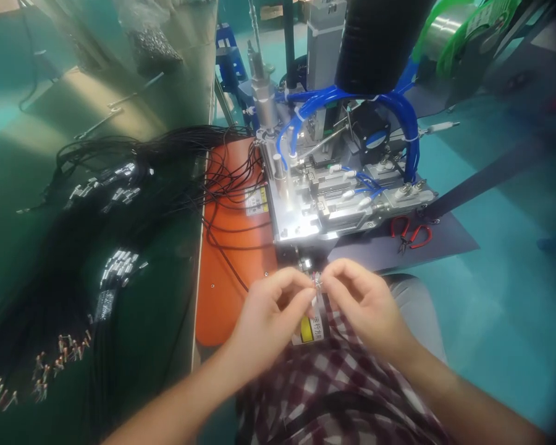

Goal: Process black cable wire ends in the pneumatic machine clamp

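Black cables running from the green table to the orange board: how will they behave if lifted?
Probably floppy: the black cables curve in loose loops. Likely to snag, since strands cross one another over the orange board. Individually light, perhaps, judging by how thin each looks.

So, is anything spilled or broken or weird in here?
Nothing looks spilled or broken that I can see. The messiest bit is the black cables, sprawling in loose loops over the orange board instead of neatly bundled.

From the wearer's head, my camera looks forward and down, the left hand (271, 309) and right hand (364, 295) close, the machine (327, 205) beyond.
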A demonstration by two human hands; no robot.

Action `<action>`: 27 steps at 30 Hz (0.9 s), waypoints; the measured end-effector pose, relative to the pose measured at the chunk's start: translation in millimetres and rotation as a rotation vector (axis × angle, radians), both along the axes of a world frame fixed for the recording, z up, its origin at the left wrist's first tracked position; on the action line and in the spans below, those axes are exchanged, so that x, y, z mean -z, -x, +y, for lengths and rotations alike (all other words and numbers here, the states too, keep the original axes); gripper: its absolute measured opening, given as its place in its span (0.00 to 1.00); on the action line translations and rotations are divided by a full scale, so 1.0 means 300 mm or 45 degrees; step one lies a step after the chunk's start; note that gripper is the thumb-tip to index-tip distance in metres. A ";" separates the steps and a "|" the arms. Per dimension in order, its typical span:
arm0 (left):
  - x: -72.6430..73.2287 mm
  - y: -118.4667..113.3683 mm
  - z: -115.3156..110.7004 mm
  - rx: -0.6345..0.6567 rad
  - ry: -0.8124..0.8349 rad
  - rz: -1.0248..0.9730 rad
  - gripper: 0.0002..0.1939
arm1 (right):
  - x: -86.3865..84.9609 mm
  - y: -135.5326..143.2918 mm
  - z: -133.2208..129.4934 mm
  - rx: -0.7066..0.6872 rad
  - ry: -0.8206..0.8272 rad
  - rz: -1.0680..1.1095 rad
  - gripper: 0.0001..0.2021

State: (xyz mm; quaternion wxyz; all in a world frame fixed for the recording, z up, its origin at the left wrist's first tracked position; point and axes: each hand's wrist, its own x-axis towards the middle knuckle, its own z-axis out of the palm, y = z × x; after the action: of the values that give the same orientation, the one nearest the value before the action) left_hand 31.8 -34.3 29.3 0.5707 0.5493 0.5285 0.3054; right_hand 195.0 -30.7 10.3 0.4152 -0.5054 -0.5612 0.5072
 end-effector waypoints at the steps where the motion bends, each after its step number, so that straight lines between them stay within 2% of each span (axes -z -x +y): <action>1: -0.001 0.001 0.000 -0.023 0.059 -0.075 0.06 | 0.001 0.003 -0.004 -0.015 -0.012 -0.008 0.09; 4: -0.007 0.003 0.006 -0.102 0.166 -0.215 0.06 | 0.001 0.013 -0.014 -0.026 -0.118 -0.052 0.09; 7: -0.006 0.005 0.011 -0.148 0.191 -0.227 0.06 | 0.002 0.023 -0.023 -0.016 -0.180 -0.103 0.09; 10: 0.002 0.004 0.010 -0.153 0.133 -0.161 0.04 | 0.007 0.024 -0.032 0.007 -0.178 -0.150 0.09; 13: 0.008 0.005 0.002 -0.158 -0.016 -0.059 0.04 | 0.007 0.012 -0.037 0.025 -0.205 -0.186 0.09; 16: 0.007 0.009 -0.010 -0.137 -0.096 -0.003 0.04 | -0.001 -0.009 -0.025 -0.002 -0.185 -0.143 0.10; 20: 0.003 0.014 -0.018 -0.138 -0.100 -0.017 0.06 | -0.009 -0.023 0.003 0.093 -0.092 -0.046 0.06; 27: -0.001 0.009 -0.008 -0.178 -0.018 -0.085 0.06 | -0.003 0.014 -0.002 0.205 -0.114 -0.043 0.00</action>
State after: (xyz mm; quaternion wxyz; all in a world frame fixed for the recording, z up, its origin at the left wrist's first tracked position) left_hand 29.2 -36.8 29.6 0.5615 0.5045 0.5440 0.3664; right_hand 190.7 -31.2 11.3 0.4672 -0.5384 -0.5479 0.4378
